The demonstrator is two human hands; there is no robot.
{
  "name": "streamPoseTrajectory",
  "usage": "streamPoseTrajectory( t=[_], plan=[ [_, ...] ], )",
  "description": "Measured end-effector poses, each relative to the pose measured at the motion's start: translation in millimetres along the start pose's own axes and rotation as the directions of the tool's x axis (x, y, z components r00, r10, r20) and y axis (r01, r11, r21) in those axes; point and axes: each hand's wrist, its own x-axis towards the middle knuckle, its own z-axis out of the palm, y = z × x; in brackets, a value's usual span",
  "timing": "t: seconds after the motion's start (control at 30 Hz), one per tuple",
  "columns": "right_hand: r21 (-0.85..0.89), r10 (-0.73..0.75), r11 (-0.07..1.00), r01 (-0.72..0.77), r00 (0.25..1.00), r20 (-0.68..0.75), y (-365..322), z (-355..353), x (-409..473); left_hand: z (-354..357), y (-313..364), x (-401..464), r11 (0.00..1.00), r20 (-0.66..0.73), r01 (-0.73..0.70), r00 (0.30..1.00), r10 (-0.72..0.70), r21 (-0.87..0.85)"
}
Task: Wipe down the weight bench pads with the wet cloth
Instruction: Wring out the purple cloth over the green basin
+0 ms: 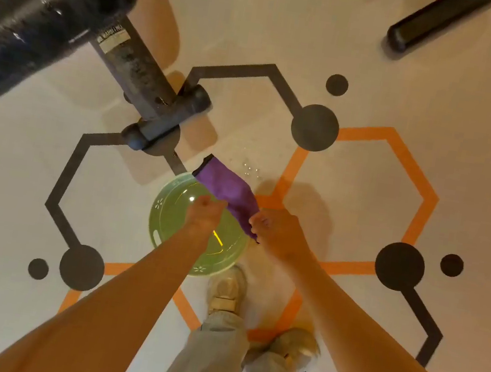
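A purple cloth [227, 187] is stretched between both my hands above a green basin [168, 222] on the floor. My left hand [206, 211] pinches one edge of the cloth over the basin. My right hand [273, 226] grips the other end, just right of the basin's rim. The black weight bench pad [39, 2] fills the upper left, its surface shiny with light spots. It lies well away from the cloth.
The bench's metal leg and foot bar [154, 102] stand just beyond the basin. Water drops [250, 169] lie on the pale floor near the cloth. Another black bar [434, 23] sits at the upper right. My shoes [227, 291] stand right behind the basin.
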Motion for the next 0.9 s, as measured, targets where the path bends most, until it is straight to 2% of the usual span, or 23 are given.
streamPoseTrajectory(
  t=[0.07, 0.13, 0.23, 0.37, 0.43, 0.5, 0.53, 0.63, 0.77, 0.9],
  plan=[
    [-0.027, -0.012, 1.000, 0.012, 1.000, -0.005, 4.9, 3.0, 11.2, 6.8, 1.1, 16.6, 0.999, -0.051, 0.037, 0.998, -0.038, -0.026],
    [0.005, -0.017, 1.000, 0.017, 0.999, -0.050, 10.4, 6.0, 21.5, 11.4, 5.3, 28.2, 0.988, 0.004, 0.117, 0.993, -0.117, -0.099],
    [0.144, 0.052, 0.989, -0.036, 0.993, -0.105, 14.1, 14.3, 30.7, 15.4, 5.1, 37.0, 0.960, 0.058, 0.191, 0.982, -0.182, -0.207],
    [0.231, 0.130, 0.966, -0.115, 0.990, -0.050, 6.8, 15.6, 27.0, 17.1, 14.0, 13.7, 0.936, 0.132, 0.217, 0.974, -0.186, -0.277],
    [0.376, 0.211, 0.910, -0.173, 0.976, -0.061, 0.6, 12.5, 19.6, 17.3, 18.6, -15.1, 0.922, 0.205, 0.227, 0.964, -0.168, -0.313],
    [0.586, 0.321, 0.773, -0.240, 0.946, -0.036, -7.2, 6.3, 10.5, 17.7, 19.8, -46.9, 0.918, 0.288, 0.241, 0.946, -0.150, -0.315],
    [0.631, 0.357, 0.726, -0.275, 0.934, -0.003, -11.2, 1.4, 3.6, 17.5, 18.9, -63.6, 0.921, 0.325, 0.240, 0.936, -0.136, -0.308],
    [0.637, 0.385, 0.714, -0.289, 0.923, -0.013, -24.5, -15.2, -25.7, 16.2, 13.0, -111.8, 0.919, 0.381, 0.246, 0.917, -0.117, -0.309],
    [0.565, 0.344, 0.797, -0.214, 0.930, -0.132, -53.0, -50.1, -80.5, 8.0, 17.1, -174.6, 0.874, 0.418, 0.317, 0.896, -0.149, -0.368],
    [0.507, 0.309, 0.845, -0.172, 0.929, -0.201, -90.8, -96.9, -152.2, -13.0, 34.3, -250.1, 0.908, 0.421, 0.308, 0.891, -0.170, -0.285]
  ],
)
